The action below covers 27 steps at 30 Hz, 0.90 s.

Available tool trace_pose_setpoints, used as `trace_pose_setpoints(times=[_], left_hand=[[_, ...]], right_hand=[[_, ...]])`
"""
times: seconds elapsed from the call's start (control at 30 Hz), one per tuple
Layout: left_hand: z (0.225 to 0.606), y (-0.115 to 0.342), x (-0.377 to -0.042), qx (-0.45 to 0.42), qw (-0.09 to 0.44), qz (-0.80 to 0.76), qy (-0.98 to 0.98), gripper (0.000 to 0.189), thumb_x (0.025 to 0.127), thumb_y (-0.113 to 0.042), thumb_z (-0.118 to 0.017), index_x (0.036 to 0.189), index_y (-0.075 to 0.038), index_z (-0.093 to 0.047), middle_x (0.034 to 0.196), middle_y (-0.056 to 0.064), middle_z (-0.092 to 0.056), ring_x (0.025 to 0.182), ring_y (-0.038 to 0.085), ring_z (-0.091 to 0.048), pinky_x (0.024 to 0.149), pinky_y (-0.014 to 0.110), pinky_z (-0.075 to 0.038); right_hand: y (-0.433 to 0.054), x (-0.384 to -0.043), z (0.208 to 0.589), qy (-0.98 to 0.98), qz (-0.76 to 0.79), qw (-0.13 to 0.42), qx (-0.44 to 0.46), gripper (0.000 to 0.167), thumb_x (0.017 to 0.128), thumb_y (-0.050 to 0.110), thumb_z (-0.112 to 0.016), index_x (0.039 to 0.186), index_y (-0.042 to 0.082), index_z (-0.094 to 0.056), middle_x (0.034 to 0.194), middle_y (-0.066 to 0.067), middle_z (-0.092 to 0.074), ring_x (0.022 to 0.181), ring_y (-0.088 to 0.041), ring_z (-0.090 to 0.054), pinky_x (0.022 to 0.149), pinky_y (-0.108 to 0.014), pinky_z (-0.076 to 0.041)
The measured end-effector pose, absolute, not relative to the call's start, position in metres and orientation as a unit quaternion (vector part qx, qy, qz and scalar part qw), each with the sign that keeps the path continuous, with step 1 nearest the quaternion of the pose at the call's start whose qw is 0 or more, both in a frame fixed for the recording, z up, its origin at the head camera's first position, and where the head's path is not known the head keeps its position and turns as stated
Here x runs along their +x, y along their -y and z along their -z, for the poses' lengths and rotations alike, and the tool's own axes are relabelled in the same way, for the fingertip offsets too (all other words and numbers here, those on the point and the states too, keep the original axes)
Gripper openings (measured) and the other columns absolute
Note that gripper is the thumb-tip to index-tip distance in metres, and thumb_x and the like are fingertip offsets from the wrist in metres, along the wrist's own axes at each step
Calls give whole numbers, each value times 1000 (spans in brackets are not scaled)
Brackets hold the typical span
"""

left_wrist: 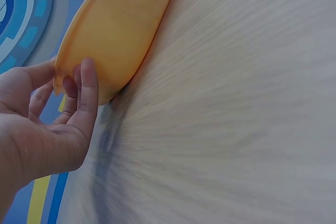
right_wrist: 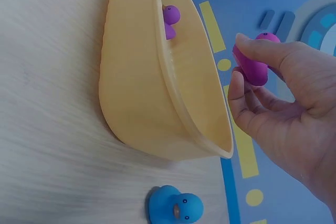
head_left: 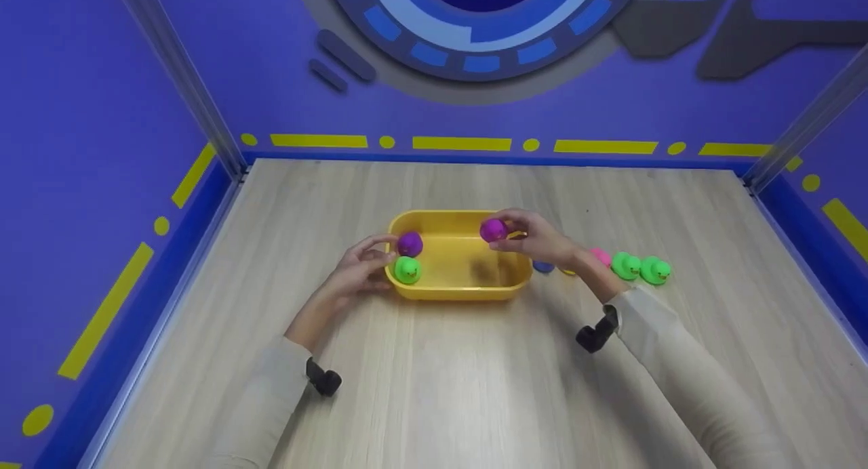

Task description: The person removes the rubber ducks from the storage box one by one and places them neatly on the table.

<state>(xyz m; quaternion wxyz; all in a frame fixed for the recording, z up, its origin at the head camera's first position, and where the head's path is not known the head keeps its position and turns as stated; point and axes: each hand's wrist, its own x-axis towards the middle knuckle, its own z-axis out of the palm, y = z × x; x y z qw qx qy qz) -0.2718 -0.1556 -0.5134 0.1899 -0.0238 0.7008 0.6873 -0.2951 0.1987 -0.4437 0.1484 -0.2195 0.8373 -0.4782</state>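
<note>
While the right hand (head_left: 536, 237) is pinching it btwn thumb & fingers, the magenta duck (head_left: 494, 230) is hanging in the air over the right part of the yellow tub (head_left: 459, 294), apart from tub floor & rim. That hand is clamped on the duck only. The left hand (head_left: 358, 264) is gripping the tub's left end, thumb & fingers curling at the rim. Inside, at the left end, a purple duck (head_left: 409, 244) is sitting on the far side & a green duck (head_left: 407, 270) on the near side, v. close together.

Just right of the tub, a blue duck (right_wrist: 176, 205) is sitting on the wooden surface (head_left: 434, 374). Next to it a yellow thing (head_left: 568, 272) is peeking out, mostly hidden by the right arm, so can't tell what it is; a pink thing (head_left: 599, 256) is also showing only pt. of itself. Farther right, two green ducks (head_left: 626, 266) (head_left: 656, 270) are sitting side by side.

Beige sleeves (head_left: 685, 374) are covering both arms, w/ a black wrist cam (head_left: 324, 379) sitting by each cuff. Past the surface, a blue far wall (head_left: 441, 116) is standing, yellow dashes & dots running along its base.
</note>
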Motion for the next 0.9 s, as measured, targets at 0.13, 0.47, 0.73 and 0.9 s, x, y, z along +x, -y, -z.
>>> trace_pose_setpoints(times=[0.13, 0.47, 0.73, 0.9], left_hand=[[512, 156, -272, -28, 186, -684, -705, 44, 98, -26, -70, 141, -19, -60, 111, 5, -64, 90, 16, -65, 75, 33, -62], [512, 156, -271, -31, 188, -682, -706, 43, 99, -25, -70, 140, -20, -60, 108, 4, -63, 87, 16, -64, 71, 30, -61], [514, 155, -271, -23, 188, -687, -702, 45, 99, -24, -69, 143, -17, -58, 103, 1, -62, 86, 15, -64, 72, 31, -62], [515, 155, -272, -19, 185, -694, -695, 47, 99, -20, -69, 143, -13, -56, 102, 1, -63, 84, 13, -65, 70, 30, -62]], right_hand=[[-204, -294, 443, -830, 495, 144, -213, 44, 94, 14, -75, 135, 6, -62, 129, -16, -65, 116, -28, -62, 92, -18, -55], [-220, -286, 444, -836, 484, 133, -222, 43, 93, 15, -76, 132, 4, -63, 127, -17, -66, 114, -29, -64, 90, -18, -55], [-240, -278, 439, -844, 484, 142, -181, 47, 93, 18, -77, 135, 5, -61, 126, -17, -66, 108, -25, -65, 86, -18, -58], [-250, -277, 436, -843, 489, 131, -185, 48, 92, 16, -77, 136, 3, -61, 126, -19, -66, 106, -21, -67, 87, -17, -57]])
